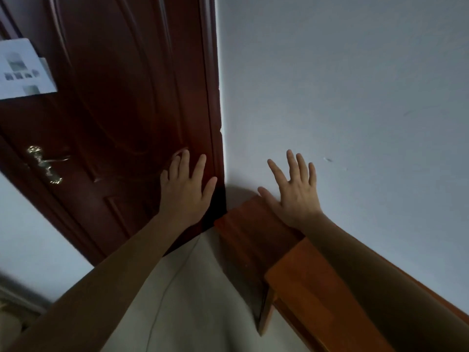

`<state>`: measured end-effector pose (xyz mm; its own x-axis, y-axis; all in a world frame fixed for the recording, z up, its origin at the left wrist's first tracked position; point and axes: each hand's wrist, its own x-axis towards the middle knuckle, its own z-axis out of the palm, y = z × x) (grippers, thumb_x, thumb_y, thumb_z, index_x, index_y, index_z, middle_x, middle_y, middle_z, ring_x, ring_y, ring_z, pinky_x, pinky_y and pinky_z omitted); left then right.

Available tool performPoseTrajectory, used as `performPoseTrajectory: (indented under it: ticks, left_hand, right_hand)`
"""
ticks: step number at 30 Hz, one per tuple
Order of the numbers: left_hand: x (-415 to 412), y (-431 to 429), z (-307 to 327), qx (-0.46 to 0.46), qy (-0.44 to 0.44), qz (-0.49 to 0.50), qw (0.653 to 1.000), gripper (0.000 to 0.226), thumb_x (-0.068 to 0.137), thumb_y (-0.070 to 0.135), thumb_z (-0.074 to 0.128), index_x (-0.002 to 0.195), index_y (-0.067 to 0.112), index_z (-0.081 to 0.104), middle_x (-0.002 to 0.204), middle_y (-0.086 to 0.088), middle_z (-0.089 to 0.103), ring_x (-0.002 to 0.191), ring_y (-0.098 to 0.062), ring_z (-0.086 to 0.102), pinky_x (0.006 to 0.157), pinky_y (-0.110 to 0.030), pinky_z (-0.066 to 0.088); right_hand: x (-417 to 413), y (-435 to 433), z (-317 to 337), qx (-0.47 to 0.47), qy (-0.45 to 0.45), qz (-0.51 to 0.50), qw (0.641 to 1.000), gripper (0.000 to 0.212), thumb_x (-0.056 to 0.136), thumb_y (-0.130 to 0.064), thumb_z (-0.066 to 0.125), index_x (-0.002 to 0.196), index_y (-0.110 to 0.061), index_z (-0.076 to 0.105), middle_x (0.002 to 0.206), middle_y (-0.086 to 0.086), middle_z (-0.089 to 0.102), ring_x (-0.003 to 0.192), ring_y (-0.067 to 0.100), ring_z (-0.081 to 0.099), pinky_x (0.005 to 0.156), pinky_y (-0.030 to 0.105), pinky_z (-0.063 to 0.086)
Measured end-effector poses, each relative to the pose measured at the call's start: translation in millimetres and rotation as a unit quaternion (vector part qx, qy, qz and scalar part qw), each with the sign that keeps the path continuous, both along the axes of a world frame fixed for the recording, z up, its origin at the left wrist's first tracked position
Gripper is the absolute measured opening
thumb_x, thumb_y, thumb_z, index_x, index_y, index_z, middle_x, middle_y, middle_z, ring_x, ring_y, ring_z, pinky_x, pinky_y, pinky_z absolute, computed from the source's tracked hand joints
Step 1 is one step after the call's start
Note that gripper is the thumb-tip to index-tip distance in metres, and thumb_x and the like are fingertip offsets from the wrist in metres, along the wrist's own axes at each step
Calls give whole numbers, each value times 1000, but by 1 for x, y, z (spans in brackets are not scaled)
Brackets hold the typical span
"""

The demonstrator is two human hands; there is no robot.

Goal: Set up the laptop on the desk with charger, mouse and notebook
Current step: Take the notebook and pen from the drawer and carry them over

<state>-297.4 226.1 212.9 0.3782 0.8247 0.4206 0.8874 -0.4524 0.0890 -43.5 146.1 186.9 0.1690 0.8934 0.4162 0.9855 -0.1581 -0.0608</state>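
I see my left hand [186, 189] spread open before the dark door [121, 97], right hand [295, 191] open over the wooden ledge [248, 224], both holding nothing

Dark red-brown panelled door [121, 97], left of centre; brass lever handle [45, 165]; white printed sheet [24, 69] on its upper left. Plain pale wall [342, 85] adjoining at right. Orange-brown wooden furniture edge [253, 232] along that wall. Beige surface [203, 288] below. Light dim.

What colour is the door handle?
Brass-gold, shiny, on the dark reddish-brown door; the handle shows in the head view, somewhat blurred.
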Motion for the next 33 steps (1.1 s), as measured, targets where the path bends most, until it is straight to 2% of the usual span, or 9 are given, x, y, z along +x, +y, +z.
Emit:
performPoseTrajectory:
  ticks: [4,7,11,16,20,26,30,33]
  left_hand:
    - [48,77,-9,-5,10,-32,999,70,97,59,22,155,21,28,161,-21,23,147,-39,23,112,-60,28]
    - [85,129,-18,-35,18,-24,999,68,99,59,21,156,23,23,163,-19,18,149,-38,16,115,-60,24]
    - [121,190,-22,-19,50,-54,997,73,96,65,17,157,25,21,164,-18,13,151,-38,8,115,-64,18]
    - [154,257,-22,-17,64,-77,995,72,97,64,27,157,25,21,164,-19,10,150,-40,7,113,-67,18]
    - [182,313,-30,-17,78,-132,988,73,97,65,22,157,24,25,164,-18,12,150,-39,10,113,-67,19]
    - [219,399,-46,-32,71,-247,966,77,93,67,11,158,26,16,166,-14,2,152,-35,1,118,-63,12]
    - [225,437,-65,-50,104,-331,936,74,97,65,17,159,27,8,166,-13,-5,152,-34,-3,119,-60,8]
    - [226,451,-79,-70,93,-388,914,73,98,63,23,159,24,10,166,-13,0,152,-34,0,119,-59,11]
  right_hand:
    - [42,60,-16,19,11,-50,999,72,98,-70,29,158,-30,23,167,20,10,154,40,6,123,60,9]
    - [74,105,-25,7,14,-65,998,73,98,-69,29,158,-30,22,166,21,12,153,40,10,123,59,12]
    - [106,155,-32,-7,18,-89,996,75,97,-69,27,159,-28,20,165,22,17,152,40,18,122,57,19]
    - [124,192,-42,-13,20,-122,992,75,97,-68,29,159,-26,21,164,23,18,152,40,17,122,56,17]
    - [134,218,-54,-15,8,-164,986,75,97,-67,31,158,-25,25,163,22,21,151,40,21,121,56,19]
    - [123,241,-71,-4,18,-305,952,75,95,-67,31,157,-26,29,163,22,24,150,41,22,121,57,20]
    - [87,254,-84,-36,54,-404,912,77,94,-69,27,158,-27,25,164,21,20,152,39,18,122,56,19]
    - [64,259,-93,-47,55,-437,896,77,92,-68,29,157,-26,31,162,23,25,150,40,24,120,58,23]
